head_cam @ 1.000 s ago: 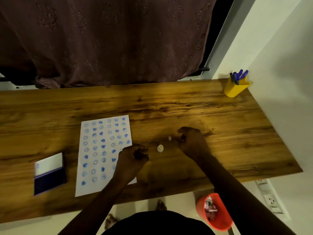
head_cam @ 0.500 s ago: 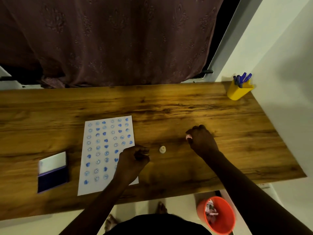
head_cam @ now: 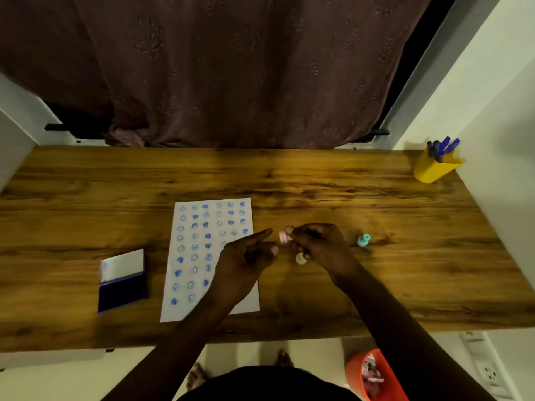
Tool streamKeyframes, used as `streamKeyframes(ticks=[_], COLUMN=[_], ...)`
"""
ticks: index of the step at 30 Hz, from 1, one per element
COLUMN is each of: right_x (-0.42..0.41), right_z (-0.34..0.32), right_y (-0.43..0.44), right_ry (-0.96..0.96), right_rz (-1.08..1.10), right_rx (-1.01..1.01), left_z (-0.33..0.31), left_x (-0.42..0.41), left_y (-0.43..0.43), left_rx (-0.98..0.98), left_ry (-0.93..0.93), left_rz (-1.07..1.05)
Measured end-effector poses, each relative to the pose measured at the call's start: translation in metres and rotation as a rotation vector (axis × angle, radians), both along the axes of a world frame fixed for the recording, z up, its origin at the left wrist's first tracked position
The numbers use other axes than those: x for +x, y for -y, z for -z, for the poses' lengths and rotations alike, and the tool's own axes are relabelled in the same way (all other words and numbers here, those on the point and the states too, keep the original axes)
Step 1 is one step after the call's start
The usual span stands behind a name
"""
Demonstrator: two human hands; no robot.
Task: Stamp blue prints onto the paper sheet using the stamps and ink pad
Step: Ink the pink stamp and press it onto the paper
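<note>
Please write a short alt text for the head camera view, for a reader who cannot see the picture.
Over a wooden desk, a person's right hand holds a small pink stamp toward the open left hand, above a paper sheet covered with blue prints. An open ink pad lies left of the sheet, and a teal stamp lies farther right.

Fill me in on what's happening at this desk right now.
A person is stamping blue prints. The right hand pinches a pink stamp above the wooden desk, and the open left hand reaches toward it over the paper sheet, already mostly covered in blue smileys and hearts. A cream stamp and a teal stamp sit on the desk; the ink pad lies open to the left.
</note>
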State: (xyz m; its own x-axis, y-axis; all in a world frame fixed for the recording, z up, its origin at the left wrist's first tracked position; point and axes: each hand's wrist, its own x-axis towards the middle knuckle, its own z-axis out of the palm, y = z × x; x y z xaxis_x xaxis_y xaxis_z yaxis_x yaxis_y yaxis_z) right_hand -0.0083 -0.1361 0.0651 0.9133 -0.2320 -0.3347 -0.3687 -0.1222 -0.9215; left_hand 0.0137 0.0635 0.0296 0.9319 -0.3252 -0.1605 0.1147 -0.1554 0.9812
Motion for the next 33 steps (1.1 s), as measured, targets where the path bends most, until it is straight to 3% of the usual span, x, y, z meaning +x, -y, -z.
streamKeyframes(ticks=[11,21,24,30,33], right_x=[0.011,0.025,0.032,0.046,0.050], right_z=[0.000,0.000,0.001,0.012,0.018], right_y=[-0.066,-0.120,-0.137,-0.181,-0.209], right_ry=[-0.089,0.053,0.110,0.161,0.139], right_rz=[-0.168,-0.296,-0.320,-0.429,-0.486], right_rx=[0.111,0.129,0.078,-0.147,-0.215], left_z=[-0.003,-0.005,-0.005,-0.002,0.002], left_x=[0.001,0.002,0.003,-0.004,-0.011], left_y=[-0.062,-0.118,-0.142,-0.205,-0.240], left_rx=[-0.070,-0.097,-0.115,-0.016,-0.064], left_ry=[0.041,0.001,-0.071,-0.021,-0.024], left_rz=[-0.124,-0.239,-0.310,-0.464,-0.507])
